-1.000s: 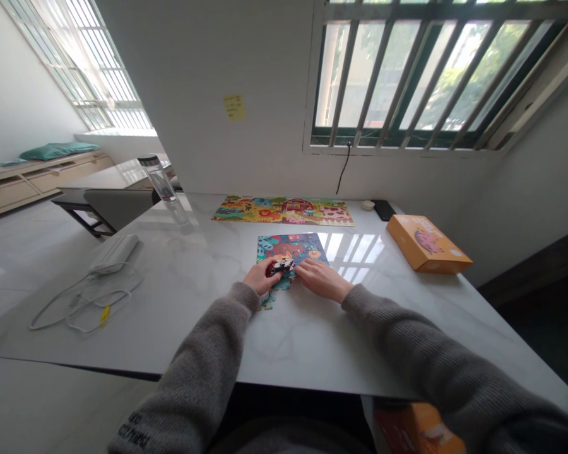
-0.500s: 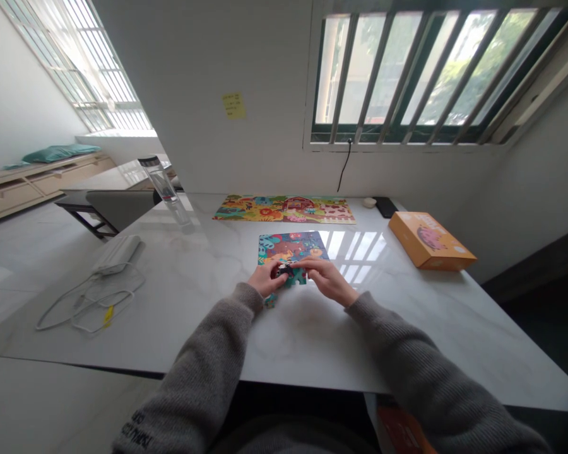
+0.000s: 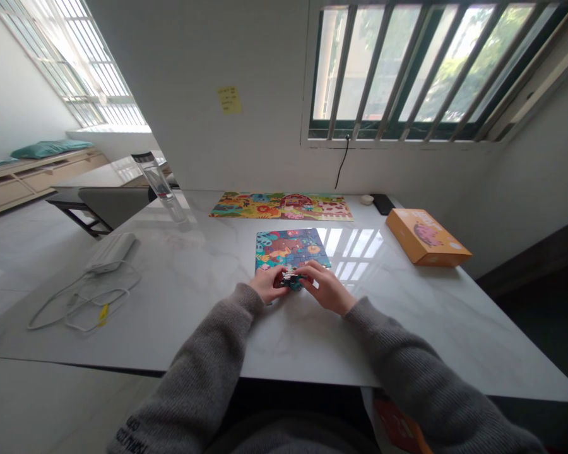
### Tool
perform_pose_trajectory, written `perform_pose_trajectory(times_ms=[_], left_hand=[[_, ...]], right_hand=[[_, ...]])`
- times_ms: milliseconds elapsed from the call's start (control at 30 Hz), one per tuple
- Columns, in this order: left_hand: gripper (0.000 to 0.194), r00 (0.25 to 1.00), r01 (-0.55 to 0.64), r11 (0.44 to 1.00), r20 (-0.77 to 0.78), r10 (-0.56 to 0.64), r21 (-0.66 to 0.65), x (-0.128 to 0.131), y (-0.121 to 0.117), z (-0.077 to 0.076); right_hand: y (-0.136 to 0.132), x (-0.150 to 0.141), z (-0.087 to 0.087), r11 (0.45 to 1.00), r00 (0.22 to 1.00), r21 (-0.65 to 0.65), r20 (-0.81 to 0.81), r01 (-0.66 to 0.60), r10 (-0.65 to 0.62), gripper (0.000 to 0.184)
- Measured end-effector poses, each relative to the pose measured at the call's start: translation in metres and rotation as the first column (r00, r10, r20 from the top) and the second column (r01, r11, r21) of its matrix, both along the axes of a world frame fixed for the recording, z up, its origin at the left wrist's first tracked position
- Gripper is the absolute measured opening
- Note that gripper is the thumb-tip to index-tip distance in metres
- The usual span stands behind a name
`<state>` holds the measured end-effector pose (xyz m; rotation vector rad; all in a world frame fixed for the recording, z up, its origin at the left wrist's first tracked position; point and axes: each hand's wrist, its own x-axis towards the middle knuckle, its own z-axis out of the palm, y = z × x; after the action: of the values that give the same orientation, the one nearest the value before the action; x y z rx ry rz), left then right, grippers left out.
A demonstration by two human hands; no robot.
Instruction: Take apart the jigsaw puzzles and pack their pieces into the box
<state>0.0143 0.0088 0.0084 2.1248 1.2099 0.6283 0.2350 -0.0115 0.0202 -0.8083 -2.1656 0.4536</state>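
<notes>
Holding a jigsaw piece (image 3: 291,280) at the near edge of the part-built jigsaw puzzle (image 3: 288,247) on the marble bench (image 3: 397,315): your left hand (image 3: 267,284) and right hand (image 3: 325,287) meet over it, fingers (image 3: 308,271) clamped on the piece. A farm-scene puzzle (image 3: 281,206) and an orange box (image 3: 426,236) lie beyond.

L: power bank (image 3: 111,252) | mid: jigsaw puzzle (image 3: 291,249) on table (image 3: 208,302) | behind it: 2nd puzzle (image 3: 281,206) | R: box (image 3: 426,237)

Left hand (image 3: 266,284), right hand (image 3: 326,288) gripping jigsaw piece (image 3: 291,281) at near edge of puzzle (image 3: 288,247) on marble table (image 3: 203,328).
</notes>
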Motion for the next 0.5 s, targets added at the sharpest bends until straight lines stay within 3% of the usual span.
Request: perform_pose_trajectory(times_ms=[233,367,500], left_hand=[[0.036,1.0,-0.014,0.998,-0.017,0.015,0.06,0.003,-0.004,0.004],[0.035,0.999,0.04,0.998,0.002,-0.04,0.054,0.009,-0.01,0.005],[0.033,0.984,0.167,0.986,0.06,-0.167,0.011,0.016,-0.017,0.002]], right_hand=[[-0.004,0.0,0.009,0.999,0.999,0.05,0.037,-0.021,0.019,0.026],[0.018,0.031,0.014,0.972,0.967,0.031,-0.113,0.232,-0.227,0.025],[0.046,0.063,-0.006,0.926,0.925,0.066,0.065,0.371,-0.375,0.024]])
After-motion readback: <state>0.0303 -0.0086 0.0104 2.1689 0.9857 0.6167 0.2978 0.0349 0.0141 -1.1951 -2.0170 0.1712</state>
